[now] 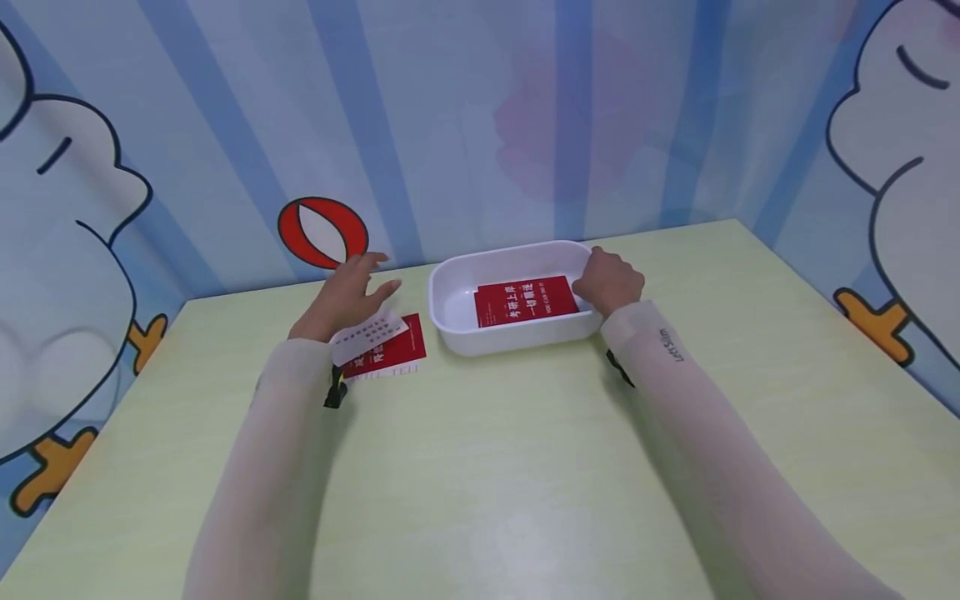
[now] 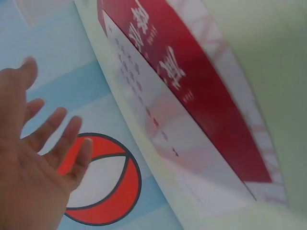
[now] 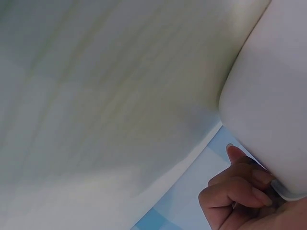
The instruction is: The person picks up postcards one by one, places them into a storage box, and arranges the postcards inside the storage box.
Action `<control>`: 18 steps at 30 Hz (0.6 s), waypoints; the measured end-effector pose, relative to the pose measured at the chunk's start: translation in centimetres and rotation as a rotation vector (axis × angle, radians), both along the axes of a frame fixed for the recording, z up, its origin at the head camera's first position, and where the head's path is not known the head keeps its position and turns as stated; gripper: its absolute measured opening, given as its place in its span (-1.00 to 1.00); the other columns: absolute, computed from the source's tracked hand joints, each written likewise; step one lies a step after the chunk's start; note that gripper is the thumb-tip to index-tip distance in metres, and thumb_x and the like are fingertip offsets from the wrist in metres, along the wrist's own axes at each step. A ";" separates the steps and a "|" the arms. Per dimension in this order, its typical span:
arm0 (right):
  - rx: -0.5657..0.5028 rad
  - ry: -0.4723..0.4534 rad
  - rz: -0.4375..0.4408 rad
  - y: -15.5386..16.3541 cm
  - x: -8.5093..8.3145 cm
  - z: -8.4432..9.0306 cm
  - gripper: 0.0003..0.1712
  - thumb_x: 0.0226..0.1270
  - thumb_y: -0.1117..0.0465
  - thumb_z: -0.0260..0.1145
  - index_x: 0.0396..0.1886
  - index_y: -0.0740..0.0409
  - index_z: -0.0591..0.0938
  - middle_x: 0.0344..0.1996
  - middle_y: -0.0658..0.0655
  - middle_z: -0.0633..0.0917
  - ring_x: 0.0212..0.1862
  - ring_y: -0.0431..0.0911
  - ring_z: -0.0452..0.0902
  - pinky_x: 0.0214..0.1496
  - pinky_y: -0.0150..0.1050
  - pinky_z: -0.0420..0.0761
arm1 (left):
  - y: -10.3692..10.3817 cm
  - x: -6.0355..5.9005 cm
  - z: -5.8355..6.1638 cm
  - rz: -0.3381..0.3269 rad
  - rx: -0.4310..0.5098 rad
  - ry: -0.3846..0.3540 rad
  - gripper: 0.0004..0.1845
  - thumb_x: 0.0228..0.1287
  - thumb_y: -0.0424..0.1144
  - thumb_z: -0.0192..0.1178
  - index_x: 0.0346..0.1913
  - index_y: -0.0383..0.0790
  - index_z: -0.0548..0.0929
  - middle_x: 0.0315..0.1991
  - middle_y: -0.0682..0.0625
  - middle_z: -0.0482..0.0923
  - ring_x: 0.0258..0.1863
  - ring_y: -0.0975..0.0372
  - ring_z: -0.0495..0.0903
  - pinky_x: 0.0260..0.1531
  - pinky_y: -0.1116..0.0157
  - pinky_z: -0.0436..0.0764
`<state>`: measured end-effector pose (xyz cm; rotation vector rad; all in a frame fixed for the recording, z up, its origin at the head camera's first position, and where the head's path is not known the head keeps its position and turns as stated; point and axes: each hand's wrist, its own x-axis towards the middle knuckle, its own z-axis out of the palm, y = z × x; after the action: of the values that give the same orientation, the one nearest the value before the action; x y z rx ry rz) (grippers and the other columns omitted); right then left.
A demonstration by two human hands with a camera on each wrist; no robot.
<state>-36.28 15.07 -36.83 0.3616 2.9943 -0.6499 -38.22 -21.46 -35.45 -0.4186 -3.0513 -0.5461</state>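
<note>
My right hand [image 1: 611, 281] grips the right end of a white plastic tub [image 1: 517, 337], its fingers curled at the rim in the right wrist view. Inside the tub lie red cards [image 1: 525, 302] with white lettering, stacked slightly out of line. To the left of the tub, my left hand [image 1: 339, 302] is held out with its fingers spread and nothing in them. Close by its wrist are a white card [image 2: 144, 115] with small printed characters, a red card [image 2: 211, 115] partly covered by it, and a pale sheet [image 2: 240, 86] with faint pink print under the red one.
The pale yellow-green table [image 1: 465, 467] ends at the back against a blue striped backdrop [image 1: 450, 125]. Cartoon figures are printed on it at both sides, and a red-and-white ball [image 1: 322, 232] is printed behind my left hand.
</note>
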 end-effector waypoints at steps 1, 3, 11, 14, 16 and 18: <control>0.001 0.002 0.001 0.0 0.0 0.0 -0.46 0.34 0.15 0.22 0.25 0.29 0.42 0.15 0.35 0.62 0.11 0.22 0.60 0.22 0.20 0.56 | -0.2 0.0 -0.1 0.008 -0.016 -0.021 -0.26 0.41 0.06 0.15 0.52 -0.11 0.17 0.46 -0.20 0.27 0.43 -0.11 0.26 0.32 -0.21 0.39; 0.002 0.004 0.002 0.0 -0.1 0.0 -0.45 0.33 0.15 0.23 0.25 0.29 0.42 0.15 0.35 0.62 0.11 0.22 0.60 0.22 0.20 0.56 | -0.8 0.1 -0.3 0.021 -0.045 -0.062 -0.21 0.39 0.06 0.17 0.53 -0.15 0.12 0.46 -0.24 0.24 0.44 -0.14 0.24 0.32 -0.23 0.38; 0.002 0.015 -0.004 0.1 -0.2 0.0 -0.43 0.31 0.15 0.27 0.26 0.28 0.42 0.17 0.34 0.61 0.14 0.23 0.59 0.23 0.21 0.55 | -1.9 0.7 -0.6 0.064 -0.101 -0.141 -0.17 0.34 0.05 0.22 0.52 -0.20 0.11 0.45 -0.28 0.20 0.42 -0.18 0.16 0.36 -0.32 0.25; 0.005 0.016 -0.010 0.1 -0.2 0.1 -0.42 0.31 0.14 0.28 0.27 0.28 0.41 0.18 0.33 0.61 0.15 0.23 0.59 0.24 0.21 0.55 | -2.1 0.8 -0.5 0.061 -0.133 -0.158 -0.14 0.31 0.06 0.25 0.51 -0.22 0.12 0.44 -0.30 0.19 0.41 -0.21 0.16 0.36 -0.34 0.22; 0.005 0.014 -0.010 0.1 -0.3 0.0 -0.41 0.32 0.14 0.27 0.28 0.28 0.41 0.18 0.33 0.60 0.14 0.23 0.59 0.24 0.21 0.55 | -2.3 1.0 -0.5 0.059 -0.154 -0.173 -0.12 0.28 0.07 0.28 0.51 -0.22 0.12 0.43 -0.31 0.20 0.39 -0.21 0.17 0.35 -0.35 0.23; 0.006 0.004 -0.005 0.1 -0.3 -0.2 -0.41 0.32 0.14 0.26 0.28 0.29 0.41 0.18 0.34 0.60 0.14 0.23 0.58 0.23 0.21 0.55 | -2.6 1.2 -0.6 0.056 -0.178 -0.192 -0.08 0.25 0.07 0.31 0.52 -0.23 0.11 0.43 -0.33 0.20 0.39 -0.23 0.18 0.33 -0.36 0.23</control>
<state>-36.63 15.18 -36.99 0.3683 3.0005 -0.6437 -37.03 -24.10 -36.08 -0.2984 -3.2992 -0.3315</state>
